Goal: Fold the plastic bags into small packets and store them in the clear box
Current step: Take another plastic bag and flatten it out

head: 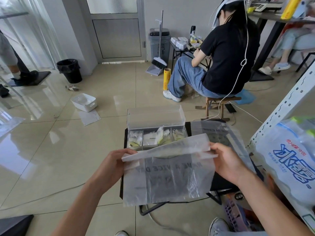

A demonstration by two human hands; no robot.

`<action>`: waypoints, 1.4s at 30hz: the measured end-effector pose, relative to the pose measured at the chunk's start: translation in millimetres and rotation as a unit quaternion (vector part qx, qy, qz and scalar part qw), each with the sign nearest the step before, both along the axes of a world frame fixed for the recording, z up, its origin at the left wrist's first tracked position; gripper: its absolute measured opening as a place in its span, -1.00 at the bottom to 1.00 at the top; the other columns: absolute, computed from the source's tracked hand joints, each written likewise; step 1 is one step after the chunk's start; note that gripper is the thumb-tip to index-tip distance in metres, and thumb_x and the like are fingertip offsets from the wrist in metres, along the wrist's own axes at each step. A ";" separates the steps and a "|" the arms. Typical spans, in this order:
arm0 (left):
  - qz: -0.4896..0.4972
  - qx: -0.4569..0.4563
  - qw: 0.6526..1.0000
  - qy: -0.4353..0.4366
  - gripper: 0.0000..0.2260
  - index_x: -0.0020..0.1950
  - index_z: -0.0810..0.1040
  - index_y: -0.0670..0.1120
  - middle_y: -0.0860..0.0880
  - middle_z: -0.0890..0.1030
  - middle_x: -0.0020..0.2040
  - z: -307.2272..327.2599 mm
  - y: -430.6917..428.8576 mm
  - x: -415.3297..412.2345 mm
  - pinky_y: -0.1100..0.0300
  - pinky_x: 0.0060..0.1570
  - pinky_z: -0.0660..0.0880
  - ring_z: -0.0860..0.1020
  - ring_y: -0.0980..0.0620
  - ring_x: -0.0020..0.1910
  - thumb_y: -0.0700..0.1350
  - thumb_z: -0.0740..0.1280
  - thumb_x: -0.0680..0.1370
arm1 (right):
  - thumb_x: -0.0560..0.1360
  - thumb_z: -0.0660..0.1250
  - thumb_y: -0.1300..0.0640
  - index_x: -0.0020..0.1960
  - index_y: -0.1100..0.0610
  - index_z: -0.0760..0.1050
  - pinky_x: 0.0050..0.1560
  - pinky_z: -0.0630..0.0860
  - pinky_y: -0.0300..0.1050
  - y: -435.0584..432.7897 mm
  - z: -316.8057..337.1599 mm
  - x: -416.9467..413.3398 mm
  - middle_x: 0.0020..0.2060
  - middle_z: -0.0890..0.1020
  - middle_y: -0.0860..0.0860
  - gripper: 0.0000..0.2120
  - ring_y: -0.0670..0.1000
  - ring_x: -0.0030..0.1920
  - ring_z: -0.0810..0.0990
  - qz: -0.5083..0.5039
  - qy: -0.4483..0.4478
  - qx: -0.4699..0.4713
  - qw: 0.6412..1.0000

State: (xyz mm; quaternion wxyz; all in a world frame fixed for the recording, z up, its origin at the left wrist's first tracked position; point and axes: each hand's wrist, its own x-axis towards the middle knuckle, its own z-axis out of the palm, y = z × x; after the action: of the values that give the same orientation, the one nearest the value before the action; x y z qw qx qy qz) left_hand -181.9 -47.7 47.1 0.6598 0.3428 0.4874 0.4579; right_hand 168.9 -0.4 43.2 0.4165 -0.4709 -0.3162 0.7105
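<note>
Two hands hold one plastic bag above the counter, left hand and right hand pinching its folded top edge; one clear box stands open behind, beside a second bag.

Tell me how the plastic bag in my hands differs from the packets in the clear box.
The plastic bag is spread wide, only its top folded over; the packets are folded small. The plastic bag is pinched by the left hand and right hand; the packets sit in the clear box compartments. The plastic bag has dark lettering; some packets show yellow. Both are translucent plastic.
</note>
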 end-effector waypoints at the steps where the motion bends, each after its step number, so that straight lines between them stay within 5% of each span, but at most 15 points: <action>1: 0.006 -0.014 1.000 -0.028 -0.77 -0.11 0.62 -0.30 -0.15 0.70 -0.11 1.0 -0.1 -0.5 0.24 -0.30 0.56 0.65 -0.03 -0.23 -0.26 0.17 0.50 | 0.65 0.08 0.17 0.24 0.34 0.55 -0.04 0.51 0.02 -0.1 0.6 -1.0 -0.03 0.67 0.24 -0.64 0.12 -0.11 0.68 -0.003 0.008 -0.004 1.000; 3: 0.014 -0.029 0.998 -0.047 -0.64 -0.10 0.66 -0.32 -0.21 0.71 -0.05 -0.8 1.1 -3.4 0.07 -0.12 0.56 0.67 -0.10 -0.16 -0.14 0.15 0.58 | 0.68 0.08 0.10 0.06 0.31 0.62 -0.07 0.48 0.00 0.3 -0.8 -2.6 -0.13 0.68 0.19 -0.61 0.09 -0.19 0.68 -0.015 0.004 -0.006 1.000; 5: 0.013 -0.008 1.000 0.024 -0.62 -0.07 0.71 -0.31 -0.23 0.69 -0.06 -4.6 2.2 -5.6 0.02 -0.04 0.48 0.64 -0.16 -0.09 -0.04 0.24 0.63 | 0.71 0.11 0.02 0.01 0.26 0.69 0.01 0.50 0.02 0.7 -1.9 -6.7 -0.15 0.70 0.18 -0.55 0.10 -0.15 0.67 -0.023 -0.017 -0.002 1.000; 8: 0.005 0.046 0.993 0.109 -0.70 0.01 0.74 -0.23 -0.20 0.67 -0.04 -8.4 -0.1 -3.2 0.07 -0.10 0.41 0.58 -0.16 -0.05 -0.03 0.52 0.43 | 0.71 0.18 0.05 0.14 0.25 0.67 0.21 0.48 0.09 0.4 -7.1 -10.0 0.03 0.69 0.27 -0.64 0.17 0.04 0.65 -0.029 -0.049 0.006 0.998; 10: 0.017 0.068 0.991 0.114 -0.77 0.11 0.72 -0.16 -0.12 0.69 0.01 -7.7 -2.3 -1.9 0.20 -0.20 0.44 0.61 -0.08 -0.11 -0.16 0.55 0.47 | 0.68 0.21 0.19 0.21 0.29 0.65 0.27 0.45 0.11 1.2 -10.1 -7.4 0.17 0.66 0.33 -0.71 0.21 0.14 0.62 -0.002 -0.065 0.024 0.998; 14: 0.074 0.029 0.995 0.065 -0.60 0.34 0.60 -0.12 -0.17 0.71 0.16 -6.1 0.1 -0.8 0.16 -0.14 0.67 0.72 -0.16 0.06 -0.30 0.49 0.51 | 0.45 0.38 0.35 0.25 0.27 0.56 0.05 0.49 0.02 3.4 -10.5 -0.6 0.08 0.66 0.22 -0.64 0.15 0.05 0.62 0.060 -0.044 0.057 0.996; 17: 0.055 0.007 0.998 0.039 -0.75 0.23 0.64 -0.33 -0.25 0.73 0.10 -5.2 0.7 -0.8 0.19 -0.07 0.67 0.73 -0.14 0.04 -0.28 0.42 0.57 | 0.30 0.41 0.37 0.35 0.19 0.51 -0.02 0.51 0.00 5.4 -12.7 0.9 0.06 0.66 0.22 -0.40 0.14 0.01 0.65 0.056 -0.037 0.061 0.996; 19: 0.059 0.002 0.998 0.039 -0.79 0.20 0.64 -0.34 -0.19 0.74 0.02 -6.8 0.6 -0.4 0.19 -0.14 0.65 0.72 -0.02 -0.08 -0.26 0.38 0.62 | 0.36 0.45 0.35 0.36 0.28 0.51 0.09 0.55 0.01 4.8 -11.7 -0.5 0.13 0.66 0.25 -0.44 0.17 0.09 0.66 0.070 -0.038 0.057 0.995; 21: 0.051 0.012 0.998 0.042 -0.79 0.24 0.63 -0.24 -0.17 0.72 0.06 -9.9 0.1 -0.6 0.01 0.02 0.65 0.70 -0.05 -0.03 -0.20 0.35 0.66 | 0.52 0.41 0.33 0.36 0.33 0.52 0.33 0.51 0.14 3.3 -11.6 -2.0 0.23 0.65 0.28 -0.59 0.23 0.25 0.63 0.068 -0.039 0.042 0.996; 23: 0.039 0.041 0.993 0.104 -0.80 0.24 0.62 -0.14 -0.14 0.70 0.04 -12.9 -2.2 1.1 -0.14 0.08 0.57 0.66 -0.10 -0.02 -0.09 0.33 0.69 | 0.64 0.28 0.30 0.34 0.29 0.53 0.35 0.51 0.20 1.1 -13.6 -4.9 0.25 0.65 0.25 -0.71 0.22 0.26 0.64 0.051 -0.064 0.037 0.996; 26: 0.055 0.087 0.964 0.245 -0.81 0.14 0.55 -0.09 -0.08 0.58 -0.19 -15.0 -3.3 12.1 -0.12 -0.19 0.55 0.52 -0.14 -0.24 0.02 0.28 0.70 | 0.72 0.20 0.12 0.19 0.12 0.52 0.29 0.57 0.22 -4.4 -18.1 -17.3 0.17 0.68 0.12 -0.84 0.14 0.19 0.67 0.049 -0.229 0.099 0.967; 28: 0.075 0.095 0.959 0.254 -0.84 0.04 0.43 -0.10 -0.10 0.43 -0.29 -16.9 -2.3 23.2 0.01 -0.39 0.39 0.38 -0.07 -0.36 -0.02 0.24 0.72 | 0.73 0.17 0.00 0.14 0.05 0.47 0.31 0.53 0.13 -8.2 -20.0 -27.1 0.15 0.64 0.04 -0.85 0.04 0.20 0.62 0.049 -0.315 0.136 0.938; 33: 0.099 0.119 0.959 0.238 -0.90 0.02 0.41 -0.08 0.17 0.46 -0.53 -11.4 -3.1 34.9 0.34 -0.56 0.31 0.37 0.20 -0.60 -0.11 0.25 0.71 | 0.55 0.41 -0.06 0.16 0.08 0.63 0.22 0.60 0.04 -13.1 -10.4 -40.5 0.00 0.77 0.02 -0.72 0.03 0.07 0.73 0.000 -0.209 0.126 0.970; 37: 0.108 0.089 0.967 0.211 -0.73 0.09 0.57 -0.23 -0.20 0.51 -0.36 -10.0 0.4 17.1 0.20 -0.50 0.34 0.42 0.03 -0.47 -0.01 0.37 0.65 | 0.51 0.47 0.06 0.18 0.18 0.67 0.34 0.53 0.24 -6.8 -9.5 -24.5 0.07 0.76 0.16 -0.70 0.20 0.14 0.72 -0.015 -0.153 0.095 0.983; 42: 0.066 0.084 0.983 0.149 -0.73 0.13 0.69 -0.20 -0.27 0.74 0.00 -5.1 -4.8 10.7 0.25 -0.30 0.61 0.70 -0.03 -0.20 -0.02 0.35 0.64 | 0.61 0.36 0.01 0.17 0.22 0.67 0.18 0.60 0.04 -5.6 -1.8 -10.8 0.07 0.74 0.20 -0.70 0.19 0.11 0.72 0.017 -0.162 0.102 0.981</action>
State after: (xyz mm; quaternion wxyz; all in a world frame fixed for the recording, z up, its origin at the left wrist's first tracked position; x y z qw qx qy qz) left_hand -171.2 -52.5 42.0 0.5171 0.4282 0.5613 0.4839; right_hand 158.2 -6.0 41.4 0.3935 -0.5295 -0.4581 0.5957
